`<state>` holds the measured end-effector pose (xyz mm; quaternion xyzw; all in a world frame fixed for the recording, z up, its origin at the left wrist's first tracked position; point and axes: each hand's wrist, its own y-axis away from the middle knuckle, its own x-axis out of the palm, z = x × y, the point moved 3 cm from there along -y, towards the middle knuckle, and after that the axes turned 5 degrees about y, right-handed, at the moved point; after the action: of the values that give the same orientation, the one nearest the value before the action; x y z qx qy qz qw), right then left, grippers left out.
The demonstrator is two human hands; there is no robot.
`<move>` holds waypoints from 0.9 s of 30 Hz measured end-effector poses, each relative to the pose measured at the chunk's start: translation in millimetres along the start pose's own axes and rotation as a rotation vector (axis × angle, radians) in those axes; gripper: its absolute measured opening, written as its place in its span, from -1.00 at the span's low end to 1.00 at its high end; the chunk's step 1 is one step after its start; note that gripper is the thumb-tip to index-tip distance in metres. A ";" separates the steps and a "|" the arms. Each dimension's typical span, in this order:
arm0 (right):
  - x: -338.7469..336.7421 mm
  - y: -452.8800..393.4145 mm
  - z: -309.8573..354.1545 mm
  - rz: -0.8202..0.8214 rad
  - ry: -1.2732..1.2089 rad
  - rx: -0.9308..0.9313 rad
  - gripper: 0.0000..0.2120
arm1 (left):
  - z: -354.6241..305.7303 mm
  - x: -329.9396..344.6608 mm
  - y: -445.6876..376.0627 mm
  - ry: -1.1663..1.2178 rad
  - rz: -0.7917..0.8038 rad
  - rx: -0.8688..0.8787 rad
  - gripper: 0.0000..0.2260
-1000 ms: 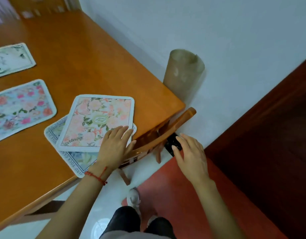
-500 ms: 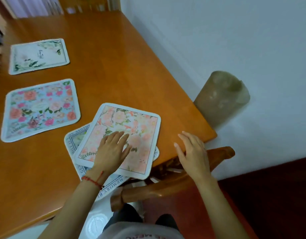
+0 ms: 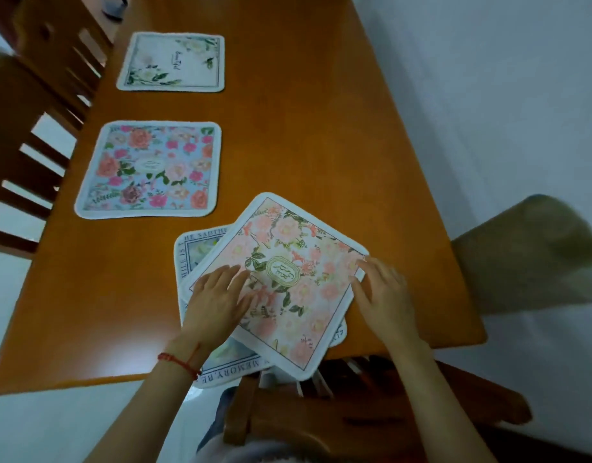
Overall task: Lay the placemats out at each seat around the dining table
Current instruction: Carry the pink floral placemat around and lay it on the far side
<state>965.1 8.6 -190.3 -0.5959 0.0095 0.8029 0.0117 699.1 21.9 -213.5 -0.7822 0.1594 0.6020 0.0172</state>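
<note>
A pink floral placemat point(image 3: 298, 285) lies skewed on top of a blue-bordered lettered placemat point(image 3: 191, 259) at the near end of the wooden dining table point(image 3: 304, 128), overhanging the edge. My left hand point(image 3: 217, 302) rests flat on its left part, fingers spread. My right hand point(image 3: 384, 295) touches its right corner with the fingertips. A blue floral placemat point(image 3: 151, 170) lies farther along the left side, and a white leafy placemat point(image 3: 172, 61) beyond it.
A wooden chair point(image 3: 371, 419) stands right below me at the table's near end. More slatted chairs point(image 3: 24, 135) line the left side. A tan cylindrical roll point(image 3: 528, 259) leans against the white wall on the right.
My right hand has come from the chair back up onto the pink placemat's right corner. The pink placemat has turned further askew. My view has swung to face along the table.
</note>
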 end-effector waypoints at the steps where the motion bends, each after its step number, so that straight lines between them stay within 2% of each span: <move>1: 2.5 -7.9 -0.5 0.018 -0.001 -0.022 -0.60 | 1.1 2.4 0.7 0.004 0.006 -0.027 -0.58; 8: 17.6 -56.1 -5.4 0.121 -0.027 -0.142 -0.56 | 5.8 23.4 8.3 0.126 -0.007 -0.219 -0.59; 13: 34.1 -89.6 -6.8 0.178 -0.078 -0.197 -0.59 | 11.3 32.4 18.5 0.498 -0.222 -0.498 -0.68; 17: 40.9 -115.2 -4.0 0.198 -0.174 -0.189 -0.67 | 9.9 36.1 27.6 0.676 -0.329 -0.729 -0.64; 22: 49.8 -144.3 -1.8 0.239 -0.198 -0.157 -0.64 | 11.8 49.6 36.7 0.824 -0.350 -0.957 -0.59; 27: 60.7 -161.0 -0.7 0.280 -0.212 -0.132 -0.62 | 10.0 57.8 43.9 0.924 -0.376 -1.059 -0.61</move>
<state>953.0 170.0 -248.8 -0.5003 0.0386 0.8538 -0.1383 690.9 -30.8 -263.8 -0.8741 -0.2996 0.1935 -0.3298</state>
